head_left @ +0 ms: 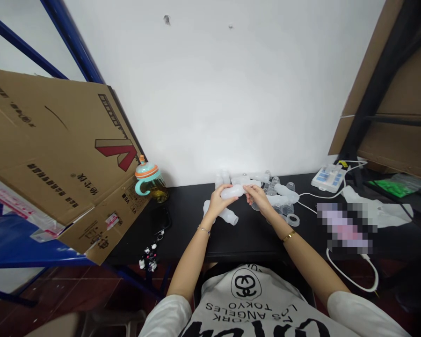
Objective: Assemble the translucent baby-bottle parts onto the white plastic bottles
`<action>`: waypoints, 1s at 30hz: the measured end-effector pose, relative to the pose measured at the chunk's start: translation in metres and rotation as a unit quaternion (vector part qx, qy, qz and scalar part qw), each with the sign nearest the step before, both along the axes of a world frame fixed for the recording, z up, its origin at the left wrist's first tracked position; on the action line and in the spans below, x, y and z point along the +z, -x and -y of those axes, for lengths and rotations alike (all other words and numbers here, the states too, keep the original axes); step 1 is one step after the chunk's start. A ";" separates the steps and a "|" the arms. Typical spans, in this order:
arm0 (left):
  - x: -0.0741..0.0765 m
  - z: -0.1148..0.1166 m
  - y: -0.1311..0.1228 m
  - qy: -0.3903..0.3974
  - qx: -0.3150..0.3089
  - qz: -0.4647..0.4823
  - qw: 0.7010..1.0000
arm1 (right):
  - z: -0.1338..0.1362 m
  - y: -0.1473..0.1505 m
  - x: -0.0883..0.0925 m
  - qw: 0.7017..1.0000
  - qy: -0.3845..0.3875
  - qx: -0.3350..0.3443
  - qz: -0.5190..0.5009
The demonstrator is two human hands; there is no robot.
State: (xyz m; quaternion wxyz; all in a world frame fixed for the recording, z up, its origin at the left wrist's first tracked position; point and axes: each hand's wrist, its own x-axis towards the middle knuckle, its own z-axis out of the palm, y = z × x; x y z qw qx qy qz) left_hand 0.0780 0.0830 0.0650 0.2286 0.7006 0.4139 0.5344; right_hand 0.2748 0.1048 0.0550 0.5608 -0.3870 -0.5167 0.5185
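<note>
Head view: held bottle (232, 191), "TOKYO" shirt (256, 302)

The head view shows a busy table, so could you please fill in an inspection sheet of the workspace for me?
Surface: black table, set against a white wall.
Job's things: one translucent bottle-shaped piece in hand; similar pieces lie loosely around it; a pale ring lies at right.
Clutter: lidded jug with dark contents, dark phone-like slab and charm, all at left.
Hands: left grips the held piece; right has its fingertips at the piece's right end, grip unclear.
Cables: white cable loops at the near right; thinner ones behind.
Surroundings: printed cardboard and blue frame at left.
</note>
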 end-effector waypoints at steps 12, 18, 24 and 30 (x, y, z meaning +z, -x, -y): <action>0.001 0.000 0.000 0.059 -0.037 0.061 0.996 | 0.002 0.002 0.000 1.000 -0.016 0.003 0.002; 0.001 -0.003 0.001 0.175 -0.086 0.152 0.969 | 0.004 0.005 0.004 0.999 -0.034 0.006 0.006; -0.003 -0.008 0.005 0.242 -0.106 0.184 0.947 | 0.003 0.006 0.002 0.999 -0.046 0.013 -0.004; -0.001 -0.007 0.007 0.273 -0.131 0.217 0.928 | 0.004 0.006 0.003 0.998 -0.054 0.023 0.003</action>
